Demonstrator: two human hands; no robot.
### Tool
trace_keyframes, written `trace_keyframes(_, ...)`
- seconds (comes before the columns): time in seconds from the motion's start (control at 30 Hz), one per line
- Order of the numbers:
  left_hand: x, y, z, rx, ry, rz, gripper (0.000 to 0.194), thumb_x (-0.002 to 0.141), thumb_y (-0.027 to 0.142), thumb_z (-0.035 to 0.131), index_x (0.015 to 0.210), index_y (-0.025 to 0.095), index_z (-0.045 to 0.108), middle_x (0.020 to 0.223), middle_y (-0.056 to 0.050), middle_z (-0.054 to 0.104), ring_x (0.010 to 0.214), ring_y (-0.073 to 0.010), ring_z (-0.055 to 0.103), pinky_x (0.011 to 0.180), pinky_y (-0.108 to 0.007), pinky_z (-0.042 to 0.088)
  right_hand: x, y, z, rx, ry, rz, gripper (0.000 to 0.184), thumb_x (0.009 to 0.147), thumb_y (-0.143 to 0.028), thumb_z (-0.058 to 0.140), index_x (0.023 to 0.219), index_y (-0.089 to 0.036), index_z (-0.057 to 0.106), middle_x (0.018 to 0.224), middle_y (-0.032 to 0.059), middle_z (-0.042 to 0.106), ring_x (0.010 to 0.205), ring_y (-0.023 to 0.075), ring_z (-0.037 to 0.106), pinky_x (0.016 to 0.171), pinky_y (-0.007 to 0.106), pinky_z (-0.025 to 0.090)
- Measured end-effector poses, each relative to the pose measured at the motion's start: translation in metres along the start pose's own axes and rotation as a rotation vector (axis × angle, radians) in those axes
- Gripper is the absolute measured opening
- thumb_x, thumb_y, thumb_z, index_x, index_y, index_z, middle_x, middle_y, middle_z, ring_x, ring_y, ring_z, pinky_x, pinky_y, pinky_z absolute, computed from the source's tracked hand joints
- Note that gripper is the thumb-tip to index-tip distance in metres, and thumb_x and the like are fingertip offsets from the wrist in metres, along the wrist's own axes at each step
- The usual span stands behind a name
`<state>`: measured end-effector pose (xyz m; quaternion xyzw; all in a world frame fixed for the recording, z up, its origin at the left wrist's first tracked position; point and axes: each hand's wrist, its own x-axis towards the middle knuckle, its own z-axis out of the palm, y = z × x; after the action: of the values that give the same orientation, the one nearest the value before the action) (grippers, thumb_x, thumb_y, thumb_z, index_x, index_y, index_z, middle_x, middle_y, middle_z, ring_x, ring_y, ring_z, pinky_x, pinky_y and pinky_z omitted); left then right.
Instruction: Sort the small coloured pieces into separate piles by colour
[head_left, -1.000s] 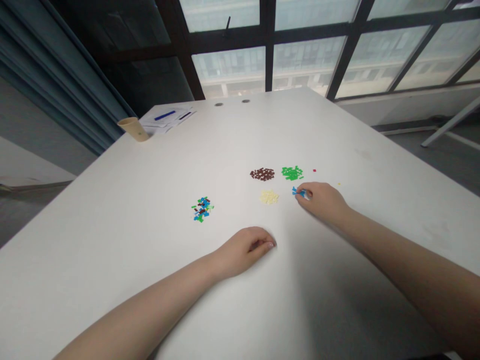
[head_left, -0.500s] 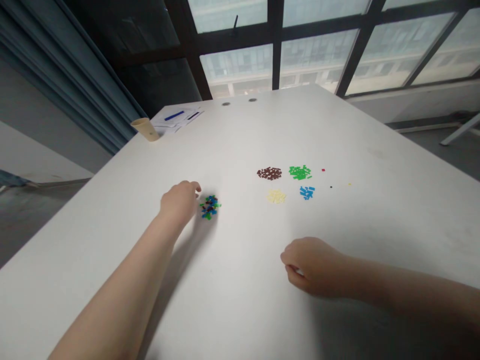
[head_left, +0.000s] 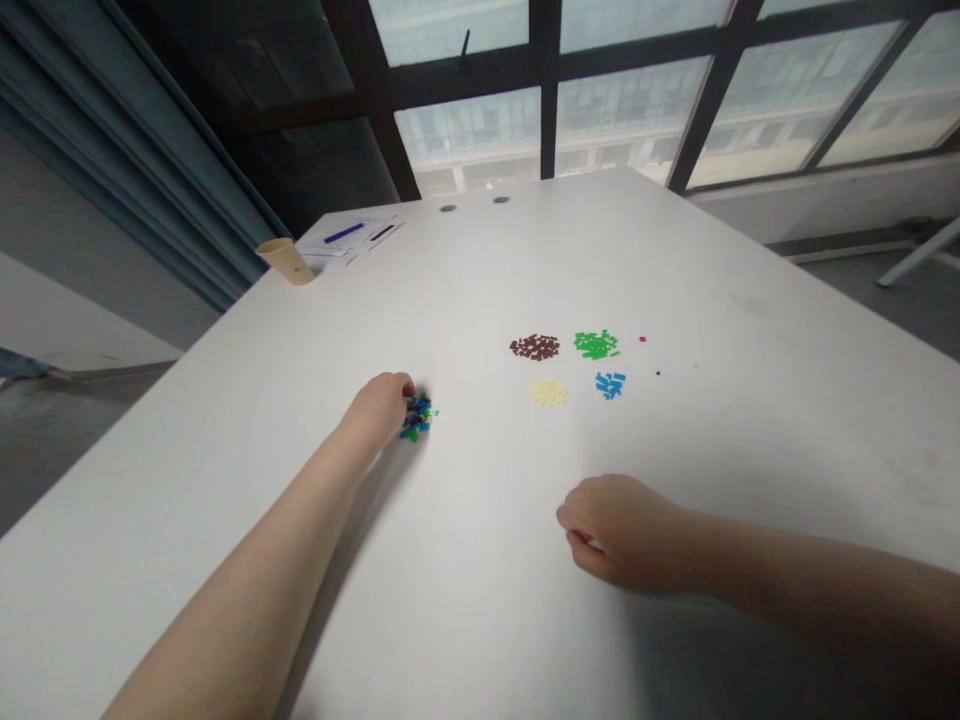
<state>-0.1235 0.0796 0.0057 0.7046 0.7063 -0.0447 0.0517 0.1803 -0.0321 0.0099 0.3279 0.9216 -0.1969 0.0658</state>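
A small mixed pile of blue, green and brown pieces [head_left: 417,420] lies on the white table, left of the middle. At its left edge is my left hand [head_left: 381,405], its curled fingers touching the pieces; whatever lies between the fingertips is hidden. My right hand [head_left: 619,525] is closed in a pinch low over the table at the right, and I cannot make out anything in it. Beyond the hands are sorted groups of tiny flat pieces: brown pieces [head_left: 535,347], green pieces [head_left: 597,344], pale yellow pieces [head_left: 550,392] and blue pieces [head_left: 610,385].
Single small pieces lie to the right: a red piece [head_left: 643,339], a dark piece [head_left: 658,373] and a yellow piece [head_left: 695,366]. A beige paper cup [head_left: 289,262] stands at the table's far left edge, beside papers [head_left: 358,238] with a blue pen [head_left: 343,233].
My left hand has moved right to the mixed pile, and its fingers have come down onto the pieces. My right hand keeps its pinch in nearly the same place. The view has shifted slightly.
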Motion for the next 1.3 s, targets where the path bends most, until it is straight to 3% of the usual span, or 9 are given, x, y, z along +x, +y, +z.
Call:
trace_keyframes(0.53,-0.015,0.01,-0.016,-0.011,-0.016,0.026,0.016,0.063,0.015,0.045,0.072,0.017,0.058,0.072,-0.006,0.064,0.065,-0.0194,0.058,0.055,-0.025,0.038,0.001,0.001,0.002,0.011,0.039,-0.01,0.021,0.076,-0.022,0.039,0.067,-0.017,0.058,0.064,0.0041,0.06,0.057,0.0134,0.048,0.051,0.027,0.022)
trace_keyframes(0.63,-0.019,0.017,-0.023,-0.07,0.029,0.028,0.017,0.066,0.017,0.047,0.078,0.016,0.059,0.074,-0.006,0.064,0.065,-0.0185,0.057,0.056,-0.026,0.039,0.001,0.001,0.002,0.008,0.028,-0.007,0.021,0.076,-0.022,0.04,0.068,-0.017,0.059,0.065,0.0042,0.06,0.057,0.0137,0.048,0.051,0.027,0.023)
trace_keyframes(0.73,-0.026,0.031,-0.032,-0.34,-0.001,0.09,0.022,0.071,0.024,0.049,0.088,0.017,0.06,0.078,-0.005,0.064,0.062,-0.0147,0.056,0.057,-0.025,0.041,0.0,0.0,0.001,0.008,0.023,-0.006,0.021,0.077,-0.023,0.04,0.069,-0.017,0.059,0.065,0.004,0.061,0.057,0.0141,0.049,0.052,0.026,0.024)
trace_keyframes(0.9,-0.055,0.076,-0.019,-1.165,-0.367,0.271,0.025,0.069,0.032,0.061,0.088,0.016,0.064,0.071,-0.003,0.063,0.063,-0.0107,0.054,0.062,-0.023,0.043,0.001,-0.001,-0.001,0.017,0.008,0.001,0.022,0.076,-0.023,0.04,0.069,-0.016,0.06,0.066,0.0048,0.061,0.058,0.0142,0.049,0.053,0.026,0.025)
trace_keyframes(1.0,-0.076,0.105,0.004,-1.651,-0.65,0.165,0.033,0.06,0.034,0.071,0.086,0.015,0.064,0.07,-0.002,0.063,0.06,-0.0073,0.054,0.062,-0.021,0.043,0.001,-0.001,0.0,0.008,0.012,0.012,0.021,0.076,-0.023,0.04,0.07,-0.016,0.06,0.069,0.0058,0.062,0.061,0.0152,0.051,0.055,0.027,0.027)
trace_keyframes(1.07,-0.084,0.117,0.017,-1.817,-0.811,0.074,0.032,0.057,0.031,0.075,0.082,0.014,0.066,0.069,-0.002,0.063,0.06,-0.0063,0.055,0.062,-0.02,0.043,0.002,-0.001,0.0,0.003,0.025,0.016,0.021,0.076,-0.023,0.04,0.07,-0.015,0.059,0.07,0.0063,0.062,0.063,0.0158,0.053,0.056,0.027,0.028)
trace_keyframes(1.13,-0.087,0.121,0.023,-1.898,-0.869,0.006,0.031,0.055,0.028,0.077,0.08,0.013,0.067,0.068,-0.002,0.063,0.059,-0.0055,0.055,0.061,-0.017,0.043,0.002,-0.001,0.0,0.0,0.03,0.014,0.021,0.076,-0.023,0.04,0.07,-0.015,0.059,0.071,0.0063,0.062,0.063,0.0159,0.053,0.056,0.027,0.028)
trace_keyframes(1.3,-0.082,0.117,0.018,-2.021,-0.815,-0.128,0.027,0.055,0.026,0.078,0.077,0.012,0.067,0.061,0.0,0.06,0.054,-0.0028,0.051,0.053,-0.013,0.041,0.001,-0.002,-0.001,-0.003,0.019,0.004,0.021,0.077,-0.022,0.039,0.069,-0.016,0.058,0.067,0.0054,0.062,0.061,0.0156,0.053,0.054,0.027,0.027)
